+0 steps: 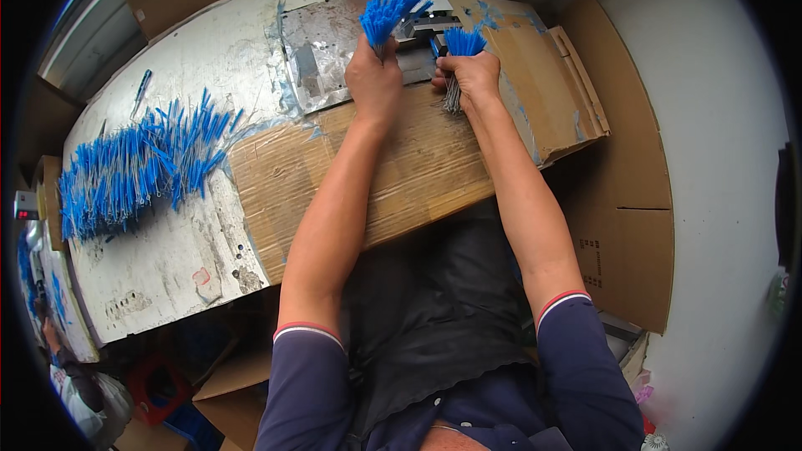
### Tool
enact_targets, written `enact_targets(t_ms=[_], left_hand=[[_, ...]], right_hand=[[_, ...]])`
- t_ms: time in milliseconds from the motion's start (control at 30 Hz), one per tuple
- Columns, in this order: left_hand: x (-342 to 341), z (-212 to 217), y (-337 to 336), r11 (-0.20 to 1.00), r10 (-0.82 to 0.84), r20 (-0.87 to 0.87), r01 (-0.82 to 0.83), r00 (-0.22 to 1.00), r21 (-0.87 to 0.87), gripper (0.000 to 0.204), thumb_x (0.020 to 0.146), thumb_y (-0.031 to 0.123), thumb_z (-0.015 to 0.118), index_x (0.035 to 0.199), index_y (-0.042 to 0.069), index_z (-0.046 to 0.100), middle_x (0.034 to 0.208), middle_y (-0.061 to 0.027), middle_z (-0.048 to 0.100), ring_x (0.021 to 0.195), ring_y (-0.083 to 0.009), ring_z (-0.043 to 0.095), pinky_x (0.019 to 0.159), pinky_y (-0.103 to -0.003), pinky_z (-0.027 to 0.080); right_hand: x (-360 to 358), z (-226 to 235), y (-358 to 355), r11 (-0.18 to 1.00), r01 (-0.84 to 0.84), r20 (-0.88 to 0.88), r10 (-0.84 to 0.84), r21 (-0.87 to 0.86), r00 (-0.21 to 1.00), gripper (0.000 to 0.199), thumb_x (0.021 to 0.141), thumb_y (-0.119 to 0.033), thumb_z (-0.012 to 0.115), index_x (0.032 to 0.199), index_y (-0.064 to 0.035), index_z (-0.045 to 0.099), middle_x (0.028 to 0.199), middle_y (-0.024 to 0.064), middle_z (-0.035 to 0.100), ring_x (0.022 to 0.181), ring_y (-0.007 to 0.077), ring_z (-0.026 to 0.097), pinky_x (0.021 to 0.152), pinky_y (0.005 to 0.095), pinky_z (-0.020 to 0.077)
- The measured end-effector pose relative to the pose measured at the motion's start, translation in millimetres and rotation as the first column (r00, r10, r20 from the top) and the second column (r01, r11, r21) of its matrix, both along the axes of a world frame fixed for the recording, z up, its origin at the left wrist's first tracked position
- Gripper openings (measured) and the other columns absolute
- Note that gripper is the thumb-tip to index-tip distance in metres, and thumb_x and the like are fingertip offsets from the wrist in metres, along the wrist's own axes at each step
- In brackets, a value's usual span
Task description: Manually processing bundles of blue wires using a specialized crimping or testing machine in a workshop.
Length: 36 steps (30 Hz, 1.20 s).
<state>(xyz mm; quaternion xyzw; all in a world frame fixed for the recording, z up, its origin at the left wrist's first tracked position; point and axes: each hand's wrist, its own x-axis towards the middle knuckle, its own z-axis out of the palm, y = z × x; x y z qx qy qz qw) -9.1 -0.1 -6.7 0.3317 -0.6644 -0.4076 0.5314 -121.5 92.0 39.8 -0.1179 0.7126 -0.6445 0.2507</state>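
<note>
My left hand [373,82] is closed round an upright bunch of small wire brushes [386,18], whose blue ends fan out above the fist. Another bunch of the same brushes [464,41] is gripped in my right hand [474,77], blue ends up, with the thin grey wire stems poking out below the fingers. Both hands are at the far side of the table, in front of a small metal machine [430,27], the right one closest to it. A big pile of loose blue brushes [138,169] lies at the table's left.
A brown cardboard sheet [334,188] covers the near part of the white worktable [180,271]. Beyond it lies a worn metal plate [322,58]. A pen [142,90] rests behind the pile. At the right stand a cardboard box [543,83] and a tall cardboard panel [622,117].
</note>
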Motion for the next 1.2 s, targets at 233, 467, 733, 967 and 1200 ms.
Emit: enact_targets(t_ms=[233, 467, 733, 967, 1200], left_hand=[[1, 5, 1, 0.968, 0.188, 0.086, -0.169, 0.978, -0.187, 0.015, 0.096, 0.015, 0.064, 0.107, 0.006, 0.062, 0.087, -0.0168, 0.07, 0.08, -0.0391, 0.067, 0.071, -0.047, 0.05], [2, 4, 4, 0.983, 0.085, 0.245, -0.041, 0.966, -0.181, 0.014, 0.085, 0.004, 0.065, 0.098, 0.004, 0.061, 0.088, -0.0173, 0.066, 0.088, -0.0395, 0.063, 0.078, -0.049, 0.048], [-1, 2, 3, 0.972, 0.051, 0.291, 0.02, 0.955, -0.235, 0.01, 0.087, 0.006, 0.063, 0.096, 0.003, 0.061, 0.088, -0.0195, 0.066, 0.085, -0.0412, 0.064, 0.075, -0.05, 0.048], [-1, 0, 2, 0.969, 0.067, 0.269, 0.002, 0.961, -0.249, 0.009, 0.089, 0.009, 0.065, 0.094, 0.004, 0.061, 0.087, -0.0203, 0.067, 0.084, -0.0423, 0.065, 0.073, -0.051, 0.048], [1, 5, 7, 0.957, 0.055, 0.341, 0.048, 0.939, -0.287, 0.012, 0.084, 0.003, 0.063, 0.095, 0.003, 0.061, 0.09, -0.0189, 0.066, 0.088, -0.0404, 0.064, 0.077, -0.05, 0.049]], right_hand=[[-2, -2, -1, 0.996, 0.045, 0.048, -0.042, -0.082, 0.998, 0.01, 0.076, 0.01, 0.07, 0.078, 0.0069, 0.061, 0.068, 0.015, 0.064, 0.053, 0.0222, 0.065, 0.045, 0.0356, 0.0589], [3, -1, 10, 0.95, 0.096, 0.261, -0.016, -0.297, 0.965, 0.01, 0.078, 0.003, 0.071, 0.081, 0.0077, 0.063, 0.074, 0.0154, 0.066, 0.06, 0.0249, 0.067, 0.05, 0.037, 0.0613], [-1, -6, 20, 0.956, 0.078, 0.21, -0.018, -0.282, 0.978, 0.015, 0.079, 0.003, 0.076, 0.089, 0.0053, 0.065, 0.081, 0.0154, 0.069, 0.065, 0.0271, 0.069, 0.058, 0.0413, 0.0639], [3, 0, 25, 0.96, 0.005, 0.268, 0.073, -0.281, 0.961, 0.013, 0.079, 0.003, 0.076, 0.085, 0.0083, 0.066, 0.075, 0.0164, 0.068, 0.062, 0.026, 0.069, 0.055, 0.0391, 0.0626], [1, -1, 32, 0.949, 0.01, 0.255, 0.074, -0.314, 0.964, 0.014, 0.079, 0.001, 0.077, 0.084, 0.0082, 0.066, 0.075, 0.0158, 0.068, 0.061, 0.0245, 0.069, 0.054, 0.0378, 0.062]])
